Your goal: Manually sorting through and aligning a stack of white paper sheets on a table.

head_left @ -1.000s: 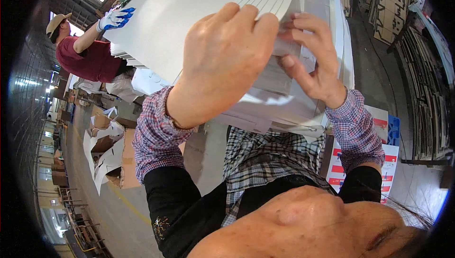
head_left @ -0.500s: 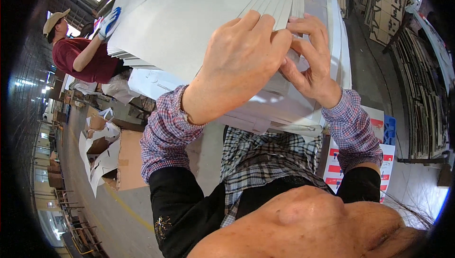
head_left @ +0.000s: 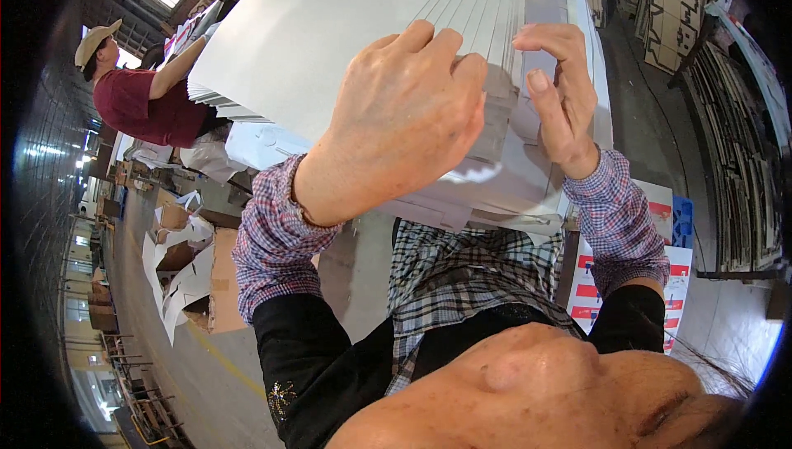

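Note:
A large stack of white sheets (head_left: 330,28), like paper or thin card, is in front of me, its right-hand edges fanned out in steps. My left hand (head_left: 404,115) lies over the near right corner with its fingers curled closed around the sheets; the fingertips are hidden. Just to its right, my right hand (head_left: 565,90) is open and holds nothing, thumb and forefinger apart above the pale surface beside the fan. A clear, shiny strip (head_left: 497,115) shows between the two hands.
A co-worker in a dark red shirt (head_left: 153,107) stands at the far left beyond the stack. Torn cardboard boxes (head_left: 186,259) lie on the floor at left. Right of me are upright stacked boards (head_left: 738,160), a blue crate (head_left: 682,222) and red-and-white printed sheets (head_left: 676,284).
My right hand has drawn away to the right from the left hand, its fingers spreading. The left hand has shifted slightly left. The co-worker's gloved hand has gone behind the stack.

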`<control>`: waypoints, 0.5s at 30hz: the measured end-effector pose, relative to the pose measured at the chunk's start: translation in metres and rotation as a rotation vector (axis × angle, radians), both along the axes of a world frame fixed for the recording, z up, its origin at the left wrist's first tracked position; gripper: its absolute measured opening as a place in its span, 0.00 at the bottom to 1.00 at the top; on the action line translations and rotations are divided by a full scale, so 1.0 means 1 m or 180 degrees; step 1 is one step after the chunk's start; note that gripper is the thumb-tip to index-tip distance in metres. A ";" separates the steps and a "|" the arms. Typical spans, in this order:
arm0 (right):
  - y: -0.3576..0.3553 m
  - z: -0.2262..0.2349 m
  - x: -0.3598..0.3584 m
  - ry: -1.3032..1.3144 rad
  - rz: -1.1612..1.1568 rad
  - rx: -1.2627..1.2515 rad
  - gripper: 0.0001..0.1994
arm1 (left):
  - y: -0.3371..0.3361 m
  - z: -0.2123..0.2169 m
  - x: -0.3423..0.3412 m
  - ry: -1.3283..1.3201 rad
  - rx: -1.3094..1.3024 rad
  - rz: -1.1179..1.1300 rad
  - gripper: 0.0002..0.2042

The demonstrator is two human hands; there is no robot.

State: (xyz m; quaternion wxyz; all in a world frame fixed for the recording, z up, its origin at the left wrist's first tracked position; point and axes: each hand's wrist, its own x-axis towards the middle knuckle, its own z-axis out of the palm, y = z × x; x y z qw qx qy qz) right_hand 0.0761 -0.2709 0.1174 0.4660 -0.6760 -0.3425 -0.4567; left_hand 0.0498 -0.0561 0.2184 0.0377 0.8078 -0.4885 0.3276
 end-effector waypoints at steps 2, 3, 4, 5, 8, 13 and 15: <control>0.002 0.000 0.000 0.0011 0.0019 0.0007 0.13 | 0.000 0.000 0.001 -0.0055 0.0021 0.0010 0.09; 0.003 0.000 -0.001 -0.0023 0.0000 0.0105 0.14 | 0.000 0.001 0.001 -0.0199 0.0014 0.0080 0.08; 0.005 0.000 -0.001 -0.0056 -0.0020 0.0202 0.14 | 0.000 0.002 0.001 -0.0343 0.0006 0.0150 0.08; 0.005 0.000 -0.002 -0.0053 -0.0018 0.0201 0.14 | -0.001 0.003 0.003 -0.0340 0.0005 0.0152 0.08; 0.010 0.003 -0.004 -0.0165 -0.0157 -0.0135 0.17 | -0.005 0.005 0.005 -0.0634 -0.0088 0.0370 0.08; 0.011 0.004 0.002 -0.0472 -0.0220 -0.0584 0.18 | -0.021 -0.003 0.006 -0.0412 -0.0036 0.0357 0.11; 0.012 0.003 0.003 -0.0501 -0.0279 -0.0609 0.17 | -0.022 -0.007 0.011 -0.0396 -0.0130 0.0231 0.12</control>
